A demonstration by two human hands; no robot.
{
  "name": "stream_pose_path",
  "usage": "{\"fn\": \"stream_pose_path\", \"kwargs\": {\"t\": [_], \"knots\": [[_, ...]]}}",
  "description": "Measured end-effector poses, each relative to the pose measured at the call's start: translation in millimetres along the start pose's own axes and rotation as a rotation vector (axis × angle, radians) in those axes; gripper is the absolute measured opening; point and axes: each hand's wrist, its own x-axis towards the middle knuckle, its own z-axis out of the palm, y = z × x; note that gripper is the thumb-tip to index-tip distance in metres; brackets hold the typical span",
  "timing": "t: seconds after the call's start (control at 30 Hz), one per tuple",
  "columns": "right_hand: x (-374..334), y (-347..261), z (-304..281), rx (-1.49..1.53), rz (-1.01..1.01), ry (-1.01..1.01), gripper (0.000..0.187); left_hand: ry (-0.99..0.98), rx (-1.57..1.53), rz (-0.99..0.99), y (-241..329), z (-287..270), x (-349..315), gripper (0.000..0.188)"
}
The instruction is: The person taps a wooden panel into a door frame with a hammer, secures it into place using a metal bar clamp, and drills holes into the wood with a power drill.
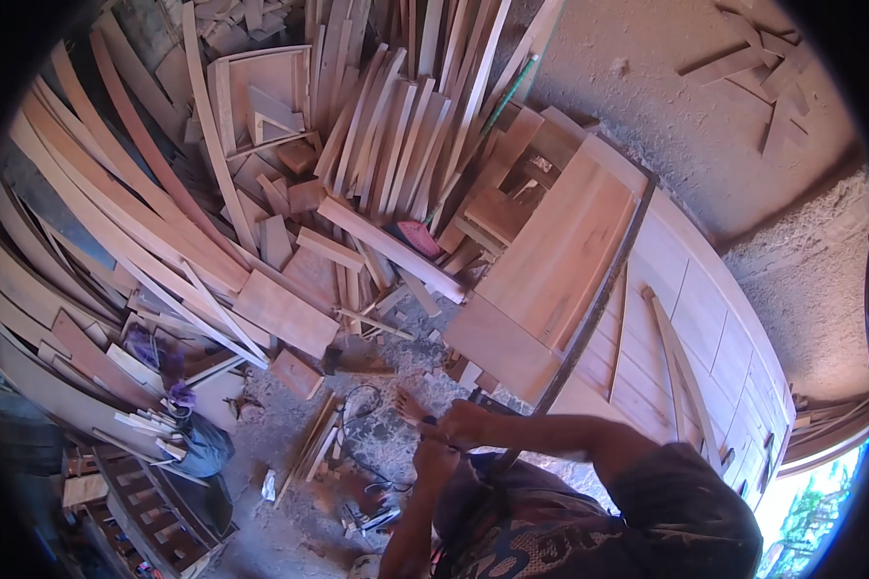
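Pale wooden panel point(719, 309), long dark bar point(601, 307) along its left side, right hand point(462, 425) and left hand point(436, 459) together left of its near end, wood strips point(407, 145) left of it, dark bag point(208, 447) farther left

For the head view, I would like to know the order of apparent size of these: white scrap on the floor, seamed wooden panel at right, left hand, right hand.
1. Seamed wooden panel
2. Left hand and right hand: alike, so unranked
3. White scrap
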Motion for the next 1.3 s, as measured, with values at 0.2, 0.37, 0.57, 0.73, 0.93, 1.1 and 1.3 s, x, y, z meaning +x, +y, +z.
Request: {"fn": "stream_pose_path", "kwargs": {"t": [0.2,0.37,0.57,0.73,0.93,1.1,1.3], "knots": [[49,35,9,-0.001,-0.051,-0.264,0.046,-0.754,-0.762,-0.361,-37,-16,35,0.033],[17,18,21,0.135,0.027,-0.14,0.044,-0.303,-0.116,-0.198,-1,-8,6,0.034],[5,15,10,0.034,0.011,-0.03,0.044,-0.125,-0.057,-0.083,-9,7,9,0.031],[50,29,-1,-0.093,-0.002,-0.367,0.038,-0.581,-0.495,-0.183,-42,-11,43,0.033],[-12,-6,-17,0.006,0.041,-0.017,0.036,0.069,0.209,-0.019,-9,17,0,0.032],[2,13,-5,0.02,0.009,-0.194,0.037,-0.344,-0.304,-0.161,-1,-8,15,0.033],[54,26,-6,-0.168,-0.084,-0.4,0.046,-0.534,-0.594,-0.265,-36,-6,32,0.032]]}}
